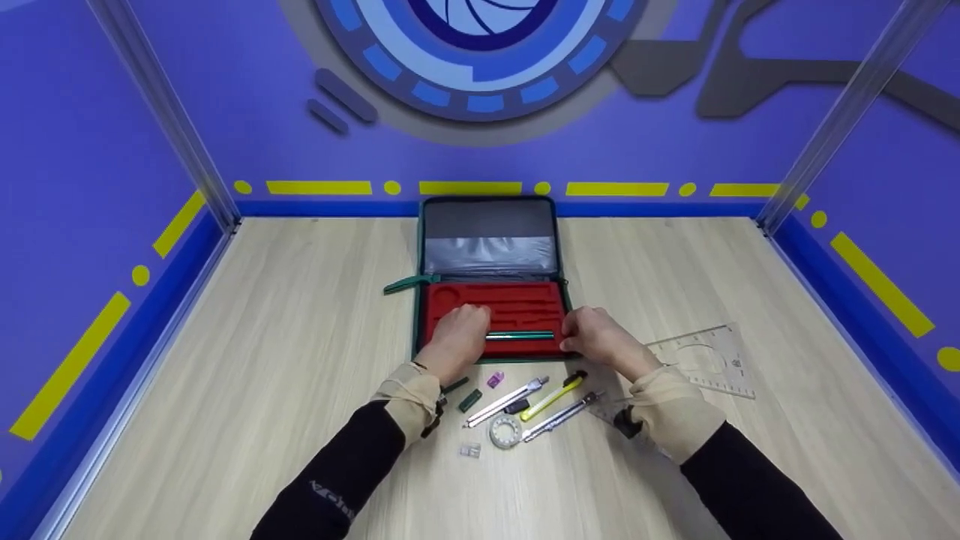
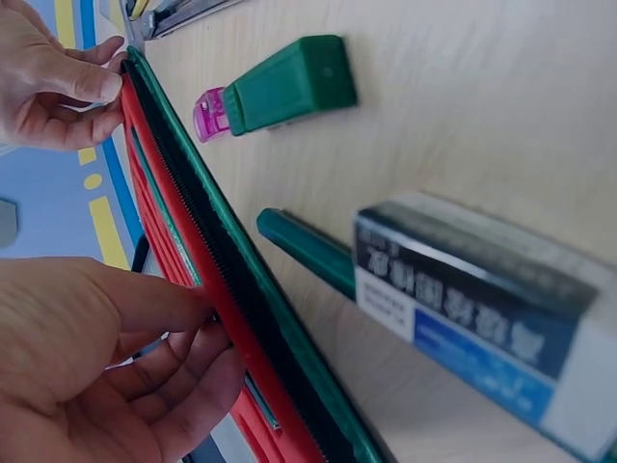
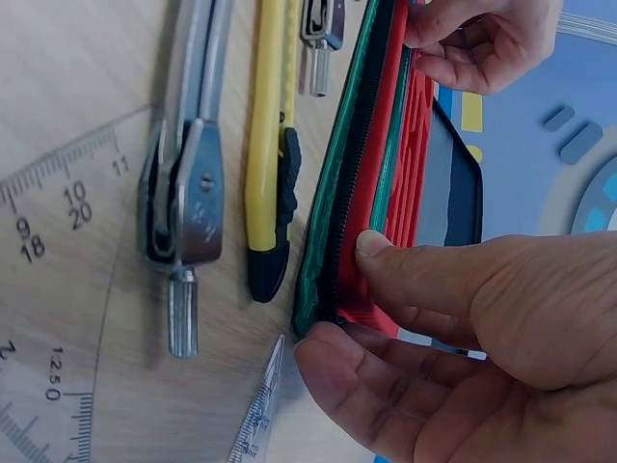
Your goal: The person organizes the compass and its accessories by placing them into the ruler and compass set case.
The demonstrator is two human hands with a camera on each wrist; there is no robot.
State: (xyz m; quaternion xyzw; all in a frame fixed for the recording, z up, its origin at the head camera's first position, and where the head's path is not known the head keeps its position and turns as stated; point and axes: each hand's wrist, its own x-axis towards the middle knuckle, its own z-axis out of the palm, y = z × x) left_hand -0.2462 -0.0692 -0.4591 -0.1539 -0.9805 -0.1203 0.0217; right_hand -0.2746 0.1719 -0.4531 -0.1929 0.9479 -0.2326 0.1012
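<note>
Red foam lines the open case lying at the middle of the wooden table, its grey lid propped toward the far wall. Both hands rest at the near edge of the foam tray: the left hand lies curled over the left end of a green pen, and the right hand pinches the case's near right corner, thumb on the red foam and fingers under the green rim, as the right wrist view shows. The pen lies along the nearest slot of the tray, between the two hands.

Judging from this, the step in hand is seating the pen into its slot — the next move would call for pressing it flat along its length while the case is held steady.

Near the person, loose on the table, lie one silver cutter, one yellow cutter, one metal compass, one roll of tape, one small purple piece, one dark green eraser and one small clear box. One clear ruler plate lies to the right — a second clear plate seems to sit under the right wrist, though that is hard to tell.
</note>
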